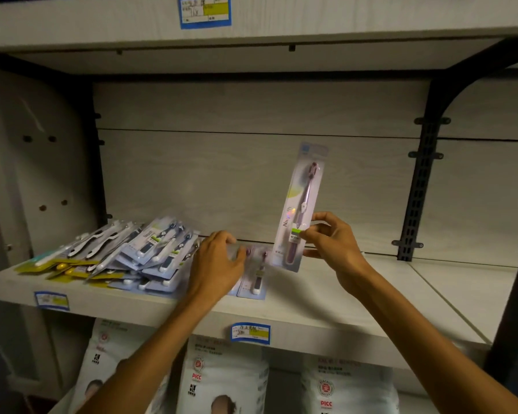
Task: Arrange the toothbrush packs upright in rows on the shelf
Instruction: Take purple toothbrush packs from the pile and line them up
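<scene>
right hand (pixel 331 245): pinches upright toothbrush pack (pixel 300 207), tilted slightly, above shelf (pixel 326 297)
left hand (pixel 214 264): fingers curled over flat packs (pixel 256 276), beside pile (pixel 126 252)

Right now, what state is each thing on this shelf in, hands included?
Purple toothbrush pack: upright, slightly tilted, pinched near its lower half.
Right hand: holds that pack by its edge.
Left hand: fingers curled over the flat packs lying on the shelf.
Pile of toothbrush packs: lying flat, overlapping, not in rows.
Shelf: right part bare.
Price labels: stuck on the shelf edge.
</scene>
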